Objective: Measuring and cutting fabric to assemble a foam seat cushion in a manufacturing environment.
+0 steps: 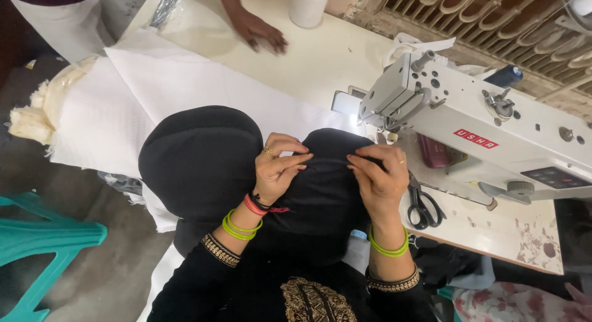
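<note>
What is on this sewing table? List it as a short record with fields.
left hand: left hand pinches the black moulded fabric piece along its middle fold
right hand: right hand pinches the same fold
machine: white sewing machine, right of the hands
tool: black-handled scissors lying on the cream table
cloth: white fabric sheet beneath the black piece
other person: another person's hand flat on the table's far side

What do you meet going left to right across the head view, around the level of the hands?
Teal plastic chair → white fabric → black fabric → left hand → right hand → black-handled scissors → white sewing machine.
</note>
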